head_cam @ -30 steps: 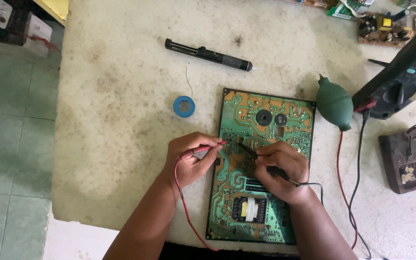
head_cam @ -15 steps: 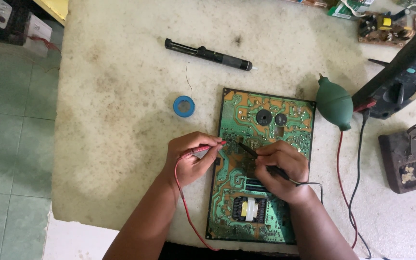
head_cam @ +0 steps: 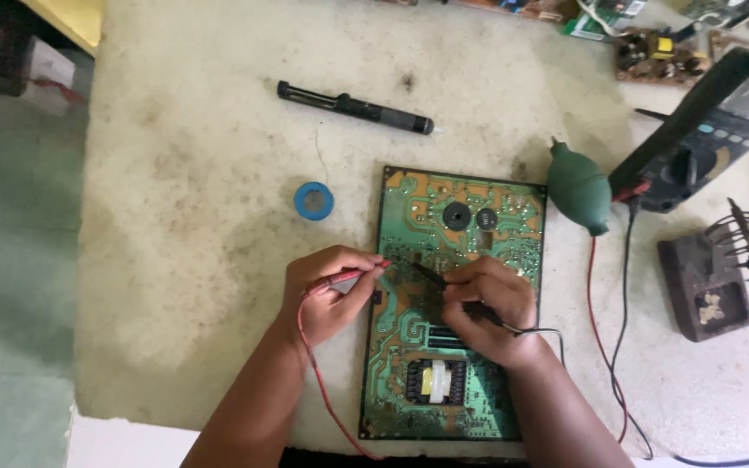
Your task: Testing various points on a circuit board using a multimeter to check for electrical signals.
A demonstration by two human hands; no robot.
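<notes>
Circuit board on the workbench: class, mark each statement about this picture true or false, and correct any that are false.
1. The left hand holds a red probe at the green circuit board. True.
2. The right hand holds a soldering iron. False: it holds a black probe whose tip is on the board.
3. A blue ring-shaped spool lies on the table left of the board. True.
4. The green rubber blower bulb sits on top of the board. False: it rests on the table beside the board's upper right corner.
5. The meter has red and black leads plugged in. True.
</notes>
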